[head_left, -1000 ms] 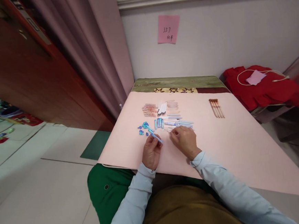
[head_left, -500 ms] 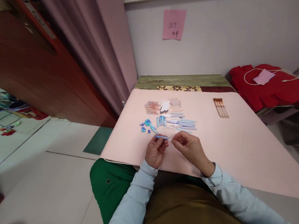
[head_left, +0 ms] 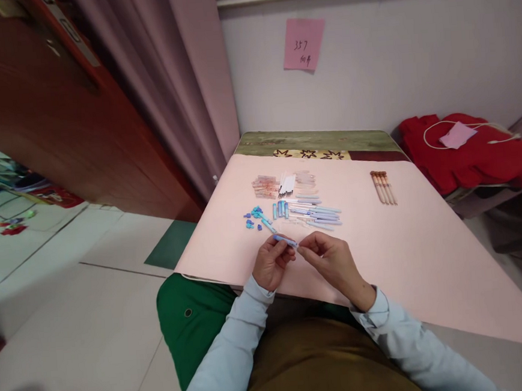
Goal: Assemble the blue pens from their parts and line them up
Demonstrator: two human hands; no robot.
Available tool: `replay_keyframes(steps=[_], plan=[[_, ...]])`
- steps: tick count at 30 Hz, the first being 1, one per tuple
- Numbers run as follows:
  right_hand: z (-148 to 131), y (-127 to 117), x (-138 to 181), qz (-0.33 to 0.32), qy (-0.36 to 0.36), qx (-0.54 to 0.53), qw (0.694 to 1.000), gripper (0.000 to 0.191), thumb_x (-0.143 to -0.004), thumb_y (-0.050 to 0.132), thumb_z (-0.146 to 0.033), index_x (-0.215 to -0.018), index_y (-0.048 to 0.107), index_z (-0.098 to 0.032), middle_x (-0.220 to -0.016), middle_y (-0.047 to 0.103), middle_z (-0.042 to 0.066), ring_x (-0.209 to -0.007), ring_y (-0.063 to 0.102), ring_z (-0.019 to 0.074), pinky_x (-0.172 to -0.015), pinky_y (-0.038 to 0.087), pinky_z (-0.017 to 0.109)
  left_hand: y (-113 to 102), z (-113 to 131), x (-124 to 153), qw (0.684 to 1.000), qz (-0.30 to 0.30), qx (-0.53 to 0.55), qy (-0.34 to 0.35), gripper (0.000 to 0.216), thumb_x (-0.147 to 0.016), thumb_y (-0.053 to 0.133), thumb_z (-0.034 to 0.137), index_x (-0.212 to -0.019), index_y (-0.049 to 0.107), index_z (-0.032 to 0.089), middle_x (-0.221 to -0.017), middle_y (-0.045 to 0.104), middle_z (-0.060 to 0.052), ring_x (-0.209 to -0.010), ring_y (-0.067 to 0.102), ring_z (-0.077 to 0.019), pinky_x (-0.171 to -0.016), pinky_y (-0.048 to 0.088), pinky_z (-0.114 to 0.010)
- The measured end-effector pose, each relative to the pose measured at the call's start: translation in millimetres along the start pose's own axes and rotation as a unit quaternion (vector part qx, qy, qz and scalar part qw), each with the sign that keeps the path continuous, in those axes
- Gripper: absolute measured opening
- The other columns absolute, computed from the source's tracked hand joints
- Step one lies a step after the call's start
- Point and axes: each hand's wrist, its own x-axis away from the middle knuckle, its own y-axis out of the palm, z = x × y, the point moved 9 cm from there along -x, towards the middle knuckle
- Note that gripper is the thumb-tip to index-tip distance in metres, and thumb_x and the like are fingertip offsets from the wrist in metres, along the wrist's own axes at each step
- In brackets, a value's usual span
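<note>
Between the thumb and fingers of my left hand (head_left: 273, 261) is a blue pen barrel (head_left: 285, 240), held almost level. My right hand (head_left: 329, 256) pinches close to the barrel's right end; what sits in its fingertips is too small to make out. Just beyond the hands lie blue barrel pieces (head_left: 281, 210), one of them slanted. Light blue and lilac pen parts (head_left: 323, 216) spread to their right. Small blue caps (head_left: 256, 212) form a loose heap on the left.
Farther back are brownish pen parts (head_left: 264, 187), thin black-tipped refills (head_left: 286, 186) and pale clear parts (head_left: 305, 180). Several brown-topped pens (head_left: 383, 187) lie in a row at right on the pink-covered table (head_left: 419, 255). Red cloth (head_left: 475, 154) with a white cable is beyond its right edge.
My right fingertips have come slightly closer to the barrel's end, and the thin pale piece between them shows less. The barrel tilts a little more down to the right.
</note>
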Motion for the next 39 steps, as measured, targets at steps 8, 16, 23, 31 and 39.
replay_keyframes(steps=[8, 16, 23, 31, 39], plan=[[10, 15, -6, -0.042, 0.054, -0.151, 0.986, 0.034, -0.07, 0.079, -0.05, -0.077, 0.064, -0.02, -0.069, 0.069, 0.002, -0.061, 0.061, 0.0151, -0.057, 0.049, 0.027, 6, -5, 2, 0.999, -0.029, 0.009, -0.036, 0.032, -0.068, 0.084, 0.029, -0.083, 0.061, 0.013, -0.064, 0.06, 0.001, -0.05, 0.052, -0.0058, -0.048, 0.041, -0.018], [19, 8, -8, -0.011, 0.08, -0.16, 0.984, 0.038, -0.076, 0.071, -0.055, -0.075, 0.064, -0.018, -0.064, 0.064, 0.001, -0.057, 0.055, 0.0123, -0.056, 0.046, 0.025, -3, -4, 0, 0.998, -0.001, 0.054, -0.029, 0.028, -0.074, 0.078, 0.03, -0.089, 0.061, 0.013, -0.074, 0.068, -0.003, -0.052, 0.053, -0.0064, -0.046, 0.041, -0.017], [38, -26, -13, 0.057, 0.036, 0.021, 0.998, 0.031, -0.084, 0.063, -0.049, -0.081, 0.067, -0.019, -0.067, 0.064, 0.001, -0.058, 0.053, 0.013, -0.058, 0.041, 0.025, -3, -6, 2, 0.998, -0.004, 0.043, -0.047, 0.03, -0.075, 0.077, 0.025, -0.094, 0.057, 0.014, -0.088, 0.074, -0.009, -0.057, 0.061, -0.0097, -0.05, 0.048, -0.02], [22, -7, -48, 0.032, -0.068, 0.348, 0.935, 0.015, -0.088, 0.057, -0.027, -0.09, 0.072, -0.024, -0.091, 0.069, 0.002, -0.077, 0.06, 0.0148, -0.064, 0.035, 0.025, -2, -2, 0, 0.999, 0.007, 0.044, -0.025, 0.031, -0.074, 0.079, 0.031, -0.09, 0.059, 0.014, -0.076, 0.068, -0.003, -0.052, 0.055, -0.0063, -0.049, 0.044, -0.017], [31, 24, -72, -0.016, -0.038, 0.418, 0.907, 0.018, -0.091, 0.054, -0.03, -0.088, 0.07, -0.022, -0.092, 0.067, 0.004, -0.077, 0.059, 0.0155, -0.061, 0.029, 0.026, 3, -5, 0, 0.999, -0.015, 0.03, -0.04, 0.035, -0.074, 0.078, 0.038, -0.092, 0.064, 0.011, -0.067, 0.06, 0.0, -0.047, 0.05, -0.0053, -0.045, 0.037, -0.018]])
